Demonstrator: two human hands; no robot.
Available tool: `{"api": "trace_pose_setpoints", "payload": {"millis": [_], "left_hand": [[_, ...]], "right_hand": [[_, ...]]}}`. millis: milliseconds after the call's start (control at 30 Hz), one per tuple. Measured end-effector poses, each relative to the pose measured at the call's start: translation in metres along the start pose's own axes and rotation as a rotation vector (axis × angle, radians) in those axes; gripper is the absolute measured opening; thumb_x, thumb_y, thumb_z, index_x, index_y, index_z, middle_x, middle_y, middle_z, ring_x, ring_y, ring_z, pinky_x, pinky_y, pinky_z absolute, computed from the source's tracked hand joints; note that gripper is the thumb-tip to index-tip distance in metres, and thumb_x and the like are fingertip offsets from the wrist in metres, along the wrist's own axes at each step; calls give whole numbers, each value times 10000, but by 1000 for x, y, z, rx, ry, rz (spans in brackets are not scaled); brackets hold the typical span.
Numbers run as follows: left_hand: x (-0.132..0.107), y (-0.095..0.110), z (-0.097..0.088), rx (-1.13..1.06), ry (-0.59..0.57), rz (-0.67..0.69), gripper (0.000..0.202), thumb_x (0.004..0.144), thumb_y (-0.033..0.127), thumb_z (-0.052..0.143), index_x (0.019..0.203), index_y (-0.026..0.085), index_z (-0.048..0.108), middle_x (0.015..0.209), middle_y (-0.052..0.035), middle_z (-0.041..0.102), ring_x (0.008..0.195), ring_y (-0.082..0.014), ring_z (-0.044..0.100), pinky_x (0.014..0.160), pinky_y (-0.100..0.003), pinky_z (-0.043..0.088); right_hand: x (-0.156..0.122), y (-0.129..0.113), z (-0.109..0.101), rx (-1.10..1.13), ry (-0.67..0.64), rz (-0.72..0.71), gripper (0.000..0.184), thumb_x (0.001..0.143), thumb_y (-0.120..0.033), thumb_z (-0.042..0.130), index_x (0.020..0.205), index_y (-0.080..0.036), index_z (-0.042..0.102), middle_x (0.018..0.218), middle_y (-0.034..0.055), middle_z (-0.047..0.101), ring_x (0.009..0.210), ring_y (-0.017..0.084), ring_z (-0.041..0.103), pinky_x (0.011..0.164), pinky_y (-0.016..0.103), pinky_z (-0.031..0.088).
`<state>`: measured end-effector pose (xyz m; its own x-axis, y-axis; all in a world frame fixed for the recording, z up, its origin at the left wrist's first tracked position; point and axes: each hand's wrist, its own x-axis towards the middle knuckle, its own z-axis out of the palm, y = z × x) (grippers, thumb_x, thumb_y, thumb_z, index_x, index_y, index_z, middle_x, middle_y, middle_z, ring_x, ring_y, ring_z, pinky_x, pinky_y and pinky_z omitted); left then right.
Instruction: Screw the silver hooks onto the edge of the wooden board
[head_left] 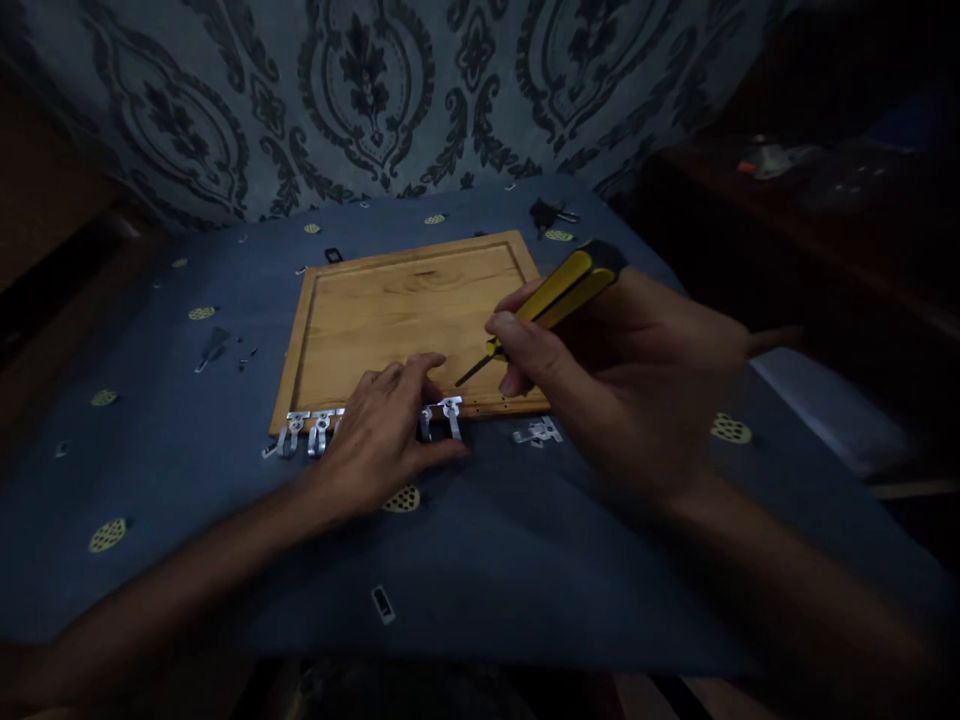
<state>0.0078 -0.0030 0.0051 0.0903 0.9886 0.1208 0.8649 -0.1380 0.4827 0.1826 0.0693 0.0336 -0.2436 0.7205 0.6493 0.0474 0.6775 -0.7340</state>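
Right fingers are closing around a yellow-and-black screwdriver (561, 292), right hand (637, 375) gripping it pen-style above the near right part of the wooden board (405, 320); the shaft is slanting down toward the board's near edge, tip sitting by the last mounted hook, contact unclear; left hand (379, 425) is resting at the board's near edge, thumb and index spreading apart, thumb reaching past the edge, a hook showing between them; whether other fingers are pressing anything, cannot tell; metal hooks (453, 416) are lining the board's near edge on both sides of the left hand; small holes (491, 404) are dotting that edge farther right; a loose metal piece (538, 431) is lying just off the board's near edge, right part; any lettering on the screwdriver is too dark to read; the board is lying flat, frame side up, on a blue cloth (555, 590) showing yellow dotted prints and small rectangular prints; left of the board, a small clear bag (214, 345) and tiny screws (243, 362) are lying; beyond its far right corner, a dark object (545, 215) is sitting; behind the board, a damask-patterned backdrop (457, 110) is rising; right of it, dark furniture (720, 215) is standing in dim light.
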Motion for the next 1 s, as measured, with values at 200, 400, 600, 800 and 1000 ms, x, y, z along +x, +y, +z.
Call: {"api": "trace_pose_setpoints", "payload": {"millis": [200,400,600,800,1000], "left_hand": [[0,-1,1,5,7,6,756,752,312,880,1334,234,404,1048,-29,720,1036,-284,663,878,-425,463],[0,-1,2,8,25,6,737,745,294,879,1325,235,428,1072,-38,727,1057,-291,667,897,-427,471],[-1,-1,3,20,14,-5,736,760,298,868,1344,249,422,1112,-40,726,1081,-297,659,915,-428,467],[-1,1,2,13,16,-21,737,743,253,877,1335,245,437,1108,-31,723,1042,-272,659,911,-422,472],[0,0,3,16,25,-40,688,734,257,878,1290,248,472,1110,-31,713,1031,-270,663,898,-445,494]], "right_hand": [[-4,-1,1,21,-38,34,128,902,-324,712,818,-253,646,646,-41,620,524,124,616,507,291,509],[-9,-2,-5,-10,-55,68,150,922,-332,686,814,-260,612,633,-44,601,504,122,600,527,306,513],[-10,4,-7,-92,-76,97,184,915,-336,689,776,-252,602,627,-37,593,530,132,589,537,314,491],[-10,13,-7,-62,-113,101,145,927,-335,670,821,-248,624,638,-37,609,547,125,591,533,288,484],[-10,15,-6,-56,-123,48,134,934,-325,657,841,-230,640,674,-32,629,560,111,593,535,262,479]]}}
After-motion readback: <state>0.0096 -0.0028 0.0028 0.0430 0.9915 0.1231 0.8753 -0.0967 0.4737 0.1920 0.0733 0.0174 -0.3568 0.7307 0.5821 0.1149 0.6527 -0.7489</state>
